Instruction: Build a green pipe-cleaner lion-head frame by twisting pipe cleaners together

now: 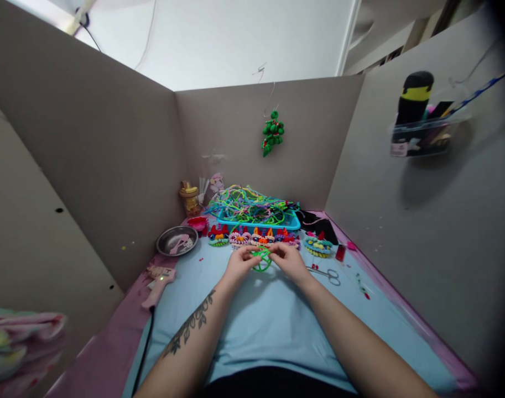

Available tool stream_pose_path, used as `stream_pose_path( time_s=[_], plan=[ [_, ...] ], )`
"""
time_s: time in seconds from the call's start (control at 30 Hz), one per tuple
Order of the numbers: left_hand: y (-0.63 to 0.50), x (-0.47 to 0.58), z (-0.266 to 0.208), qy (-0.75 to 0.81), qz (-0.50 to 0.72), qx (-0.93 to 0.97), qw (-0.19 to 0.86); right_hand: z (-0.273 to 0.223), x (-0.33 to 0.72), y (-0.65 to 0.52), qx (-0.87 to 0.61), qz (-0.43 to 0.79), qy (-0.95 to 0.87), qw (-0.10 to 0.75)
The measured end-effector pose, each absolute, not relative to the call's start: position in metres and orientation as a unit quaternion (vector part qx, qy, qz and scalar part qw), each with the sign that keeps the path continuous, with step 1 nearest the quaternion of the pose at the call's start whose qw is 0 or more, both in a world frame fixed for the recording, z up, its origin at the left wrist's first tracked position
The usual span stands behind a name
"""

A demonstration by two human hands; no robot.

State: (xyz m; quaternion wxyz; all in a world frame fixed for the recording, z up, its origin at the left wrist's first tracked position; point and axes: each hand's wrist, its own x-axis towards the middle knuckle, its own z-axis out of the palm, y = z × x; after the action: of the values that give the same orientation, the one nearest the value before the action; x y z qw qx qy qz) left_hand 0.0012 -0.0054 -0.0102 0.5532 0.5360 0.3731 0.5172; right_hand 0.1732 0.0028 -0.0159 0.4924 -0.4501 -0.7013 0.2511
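Bright green cord (pixel 262 267), bent into loops, hangs between my two hands above the blue cloth. My left hand (pixel 243 262) pinches it from the left, thumb and fingers together. From the other side my right hand (pixel 289 261) pinches the same cord near its top. Just beyond my fingertips sits a row of colourful braided figures, among them a red and green one (pixel 218 235) and a pink one (pixel 239 237). A blue and yellow figure (pixel 318 245) lies to the right. Scissors (pixel 329 275) rest beside my right wrist.
Behind the figures, a blue basket (pixel 293 222) overflows with coloured cords (pixel 252 205). At left are a metal bowl (pixel 163 243), a pink glue gun (pixel 161 284) with its cable, and a yellow-lidded jar (pixel 189 200). Grey panels (pixel 227 121) enclose three sides; a green ornament (pixel 272 134) hangs there.
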Motion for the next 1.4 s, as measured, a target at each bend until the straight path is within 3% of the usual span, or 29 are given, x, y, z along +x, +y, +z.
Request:
stream_pose_path(
  time_s=[0.2, 0.67, 1.03, 1.17, 1.4],
  plan=[
    [-0.004, 0.000, -0.011, 0.368, 0.520, 0.529, 0.560, -0.009, 0.172, -0.004, -0.450, 0.203, -0.730, 0.473],
    [0.001, -0.004, -0.016, 0.368, 0.574, 0.519, 0.516, -0.008, 0.165, -0.010, -0.409, 0.252, -0.768, 0.423],
    [0.001, -0.003, -0.016, 0.380, 0.573, 0.494, 0.532, -0.011, 0.153, -0.021, -0.436, 0.139, -0.768, 0.448],
    [-0.002, -0.003, -0.012, 0.387, 0.569, 0.488, 0.536, -0.008, 0.154, -0.021, -0.431, 0.078, -0.743, 0.506],
    [-0.004, -0.004, -0.010, 0.394, 0.560, 0.500, 0.530, -0.011, 0.148, -0.027, -0.422, 0.123, -0.746, 0.500]
  ],
)
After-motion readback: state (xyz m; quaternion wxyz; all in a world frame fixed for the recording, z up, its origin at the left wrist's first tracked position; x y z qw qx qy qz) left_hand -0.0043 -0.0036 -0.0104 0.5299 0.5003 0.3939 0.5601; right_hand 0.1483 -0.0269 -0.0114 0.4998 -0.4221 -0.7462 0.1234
